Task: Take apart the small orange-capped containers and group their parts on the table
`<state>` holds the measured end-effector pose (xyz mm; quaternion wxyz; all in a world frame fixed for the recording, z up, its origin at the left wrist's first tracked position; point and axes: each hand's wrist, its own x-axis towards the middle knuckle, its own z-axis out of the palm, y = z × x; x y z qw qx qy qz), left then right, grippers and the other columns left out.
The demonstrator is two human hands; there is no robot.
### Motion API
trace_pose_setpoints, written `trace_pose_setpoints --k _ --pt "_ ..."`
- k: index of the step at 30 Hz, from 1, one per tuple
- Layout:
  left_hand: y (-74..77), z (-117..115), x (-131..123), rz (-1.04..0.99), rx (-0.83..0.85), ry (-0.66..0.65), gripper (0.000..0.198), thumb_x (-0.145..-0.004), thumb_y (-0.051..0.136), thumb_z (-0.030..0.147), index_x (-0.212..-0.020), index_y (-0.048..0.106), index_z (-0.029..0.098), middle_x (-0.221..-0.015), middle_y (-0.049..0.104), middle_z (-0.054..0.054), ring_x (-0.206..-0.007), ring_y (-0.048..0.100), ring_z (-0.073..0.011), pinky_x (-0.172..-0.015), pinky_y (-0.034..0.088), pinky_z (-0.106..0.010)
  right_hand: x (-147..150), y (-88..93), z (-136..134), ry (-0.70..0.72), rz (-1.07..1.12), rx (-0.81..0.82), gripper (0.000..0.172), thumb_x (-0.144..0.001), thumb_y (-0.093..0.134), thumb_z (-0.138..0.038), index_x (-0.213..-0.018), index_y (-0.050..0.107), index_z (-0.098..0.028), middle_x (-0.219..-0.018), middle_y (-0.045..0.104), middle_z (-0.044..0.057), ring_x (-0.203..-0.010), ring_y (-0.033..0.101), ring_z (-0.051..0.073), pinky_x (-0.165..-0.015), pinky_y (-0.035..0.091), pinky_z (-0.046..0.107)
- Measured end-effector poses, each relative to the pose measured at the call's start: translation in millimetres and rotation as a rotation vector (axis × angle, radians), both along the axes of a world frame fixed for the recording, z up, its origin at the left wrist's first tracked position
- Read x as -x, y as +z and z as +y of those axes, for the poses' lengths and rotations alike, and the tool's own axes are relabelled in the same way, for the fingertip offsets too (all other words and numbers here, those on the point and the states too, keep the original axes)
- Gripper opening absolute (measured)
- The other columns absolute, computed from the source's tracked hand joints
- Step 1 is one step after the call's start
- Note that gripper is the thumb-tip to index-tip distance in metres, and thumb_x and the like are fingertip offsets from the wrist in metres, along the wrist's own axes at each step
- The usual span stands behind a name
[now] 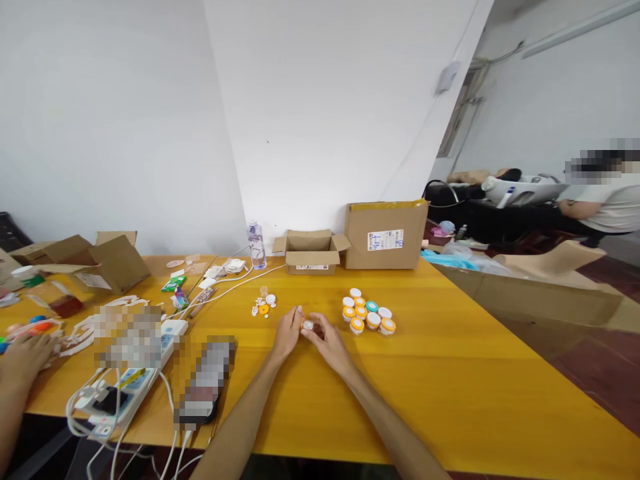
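Both my hands meet over the middle of the yellow table (450,373). My left hand (287,331) and my right hand (324,335) pinch a tiny pale jar (308,325) between their fingertips. Its details are too small to make out. Just right of my right hand stands a cluster of several small jars (367,315) with white, orange and teal lids. A few loose lids and small bits (263,305) lie just beyond my left hand.
A small open cardboard box (311,252), a bigger closed box (385,235) and a clear bottle (256,244) stand by the wall. A power strip (135,383) with white cables and more boxes (100,263) crowd the left side. Another person's hand (23,360) rests at far left; someone sits far right.
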<state>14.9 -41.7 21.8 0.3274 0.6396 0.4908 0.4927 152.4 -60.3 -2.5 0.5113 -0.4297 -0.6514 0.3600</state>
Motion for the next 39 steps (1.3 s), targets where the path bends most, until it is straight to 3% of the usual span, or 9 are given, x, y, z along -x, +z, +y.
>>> trace_pose_setpoints --k 2,9,13,16,23,28,31,36,39 --pt "1.7 -1 0 -0.003 0.009 -0.007 0.047 -0.090 0.042 0.060 -0.067 0.055 0.021 -0.062 0.059 0.001 -0.060 0.052 -0.0153 -0.064 0.042 -0.028 0 0.5 0 0.026 -0.001 0.014 0.024 -0.085 0.058 -0.043 -0.097 0.064 -0.023 -0.079 0.068 0.001 -0.068 0.060 0.018 -0.067 0.051 0.031" --pt "7.6 -4 -3 -0.028 0.017 -0.023 0.048 -0.090 0.041 0.059 -0.066 0.055 0.020 -0.062 0.060 0.001 -0.060 0.053 -0.0154 -0.064 0.042 -0.028 -3 7.7 -4 0.019 -0.009 -0.135 0.017 -0.084 0.059 -0.037 -0.094 0.064 -0.025 -0.090 0.067 0.003 -0.079 0.060 0.020 -0.076 0.051 0.032" --pt "9.4 -5 -3 -0.045 0.013 -0.001 0.048 -0.088 0.042 0.061 -0.064 0.053 0.021 -0.059 0.057 0.001 -0.058 0.050 -0.0150 -0.061 0.040 -0.028 -2 7.8 -4 0.035 0.017 -0.032 0.029 -0.082 0.061 -0.043 -0.104 0.062 -0.024 -0.085 0.068 0.001 -0.072 0.061 0.019 -0.069 0.051 0.031" --pt "10.7 -6 -3 -0.046 0.004 -0.010 0.048 -0.088 0.043 0.062 -0.064 0.053 0.021 -0.059 0.057 0.001 -0.059 0.050 -0.0148 -0.063 0.041 -0.028 -1 8.4 -5 0.064 0.017 0.042 0.027 -0.087 0.055 -0.047 -0.097 0.062 -0.023 -0.072 0.066 0.000 -0.063 0.059 0.018 -0.063 0.050 0.030" --pt "12.0 -6 -4 -0.041 0.028 -0.026 0.052 -0.088 0.038 0.064 -0.064 0.055 0.020 -0.057 0.056 0.001 -0.056 0.051 -0.0151 -0.061 0.041 -0.028 -3 11.2 -7 0.011 -0.008 -0.178 0.018 -0.085 0.057 -0.040 -0.092 0.063 -0.025 -0.089 0.067 0.004 -0.079 0.060 0.020 -0.074 0.051 0.032" --pt "12.0 -6 -3 -0.028 0.035 -0.008 0.056 -0.086 0.038 0.067 -0.062 0.057 0.020 -0.058 0.059 0.000 -0.058 0.053 -0.0163 -0.062 0.042 -0.029 -2 8.0 -5 0.046 0.010 -0.024 0.031 -0.084 0.060 -0.044 -0.107 0.059 -0.024 -0.081 0.067 0.000 -0.070 0.061 0.018 -0.066 0.050 0.030" --pt "11.5 -6 -2 -0.017 0.019 -0.005 0.056 -0.086 0.040 0.066 -0.062 0.058 0.019 -0.057 0.060 0.000 -0.058 0.054 -0.0164 -0.062 0.043 -0.029 -1 8.4 -5 0.071 0.007 0.024 0.026 -0.087 0.054 -0.045 -0.099 0.061 -0.023 -0.074 0.066 0.000 -0.067 0.060 0.019 -0.065 0.050 0.030" --pt "9.9 -4 -2 -0.018 0.049 -0.009 0.056 -0.087 0.039 0.065 -0.061 0.058 0.019 -0.057 0.060 -0.001 -0.058 0.054 -0.0164 -0.060 0.042 -0.028 -2 10.8 -6 0.008 -0.002 -0.157 0.017 -0.086 0.056 -0.038 -0.094 0.063 -0.025 -0.090 0.068 0.003 -0.079 0.061 0.020 -0.075 0.050 0.032" --pt "9.5 -3 -2 -0.031 0.063 0.001 0.058 -0.087 0.038 0.066 -0.058 0.055 0.020 -0.053 0.056 0.000 -0.056 0.052 -0.0158 -0.059 0.041 -0.028 -2 11.2 -7 0.002 -0.005 -0.161 0.017 -0.085 0.058 -0.038 -0.094 0.062 -0.024 -0.090 0.067 0.003 -0.078 0.060 0.019 -0.074 0.051 0.031"
